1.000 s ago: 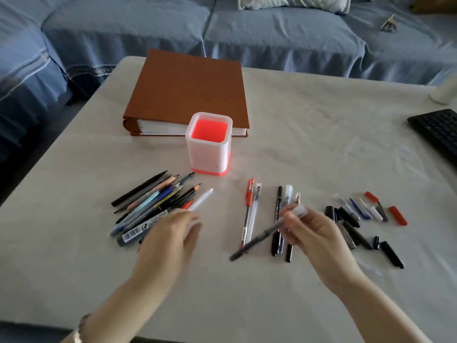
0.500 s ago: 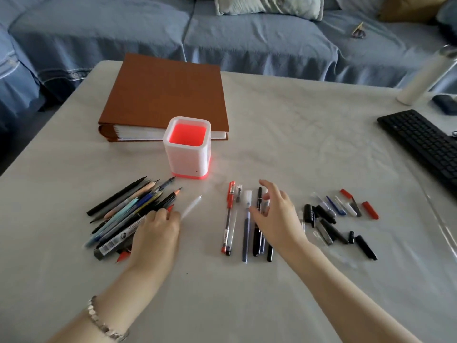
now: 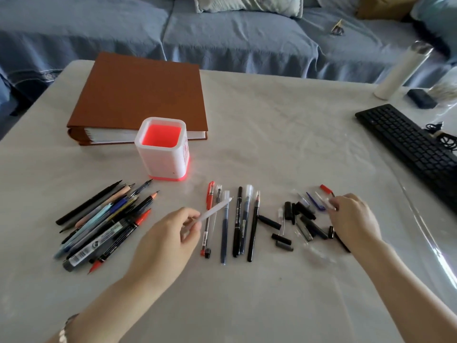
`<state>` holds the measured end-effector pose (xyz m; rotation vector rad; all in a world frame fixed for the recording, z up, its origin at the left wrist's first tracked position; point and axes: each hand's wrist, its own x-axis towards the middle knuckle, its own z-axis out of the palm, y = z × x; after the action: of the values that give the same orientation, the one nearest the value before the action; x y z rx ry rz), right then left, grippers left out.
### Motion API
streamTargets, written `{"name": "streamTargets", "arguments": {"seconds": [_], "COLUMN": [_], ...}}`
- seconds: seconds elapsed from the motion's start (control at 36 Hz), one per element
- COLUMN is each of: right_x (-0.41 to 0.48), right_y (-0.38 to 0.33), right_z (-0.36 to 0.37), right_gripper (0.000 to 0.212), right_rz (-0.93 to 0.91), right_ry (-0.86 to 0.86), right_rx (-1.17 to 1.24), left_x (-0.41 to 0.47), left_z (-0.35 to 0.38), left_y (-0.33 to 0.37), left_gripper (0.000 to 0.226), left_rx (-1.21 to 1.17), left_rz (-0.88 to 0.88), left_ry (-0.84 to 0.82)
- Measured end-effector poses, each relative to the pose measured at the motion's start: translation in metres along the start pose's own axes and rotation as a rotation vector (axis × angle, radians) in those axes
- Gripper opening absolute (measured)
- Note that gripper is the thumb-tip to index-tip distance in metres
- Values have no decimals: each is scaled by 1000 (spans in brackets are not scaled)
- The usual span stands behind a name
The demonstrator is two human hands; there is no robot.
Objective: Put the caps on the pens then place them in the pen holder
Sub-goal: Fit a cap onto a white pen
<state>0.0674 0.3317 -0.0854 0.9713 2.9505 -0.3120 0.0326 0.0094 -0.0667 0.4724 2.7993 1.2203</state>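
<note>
Left hand (image 3: 170,241) pinches white pen (image 3: 215,210); right hand (image 3: 353,219) sits on loose caps (image 3: 303,209), fingers curled, grip can't tell.

The left hand (image 3: 170,233) has lifted the white pen (image 3: 212,212) off the left pile and now holds it tilted over the middle row. The right hand (image 3: 353,219) has laid its blue pen (image 3: 224,231) in that row and moved right, onto the caps (image 3: 300,214)

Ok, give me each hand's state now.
Left hand: holding the white pen.
Right hand: on the loose caps; whether it holds one cannot be told.
</note>
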Motion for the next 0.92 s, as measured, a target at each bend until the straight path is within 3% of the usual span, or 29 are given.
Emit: {"name": "streamTargets", "arguments": {"seconds": [0.22,0.36,0.47,0.56,0.92], "right_x": [-6,-29,-57,-73,-92], "right_y": [-1,-25,-59,-80,-108], "right_z": [1,-12,-26,-33,-35], "right_gripper": [17,9,21,22,35], "right_rz": [10,-66,-114,-92,-115], "right_ry": [8,45,-187,-268,-337], "right_rx": [-14,470,957,1108,1048], "left_x": [-5,-7,-10,-13,-21], "left_z": [-1,-5,-7,-9,-22], "left_y": [6,7,11,12,19], "left_gripper": [22,15,15,12,15], "left_rx": [-102,-188,-242,-301,-313], "left_rz": [-27,-51,-43,-36,-31], "left_ry": [-52,-78,-89,-107,-134]}}
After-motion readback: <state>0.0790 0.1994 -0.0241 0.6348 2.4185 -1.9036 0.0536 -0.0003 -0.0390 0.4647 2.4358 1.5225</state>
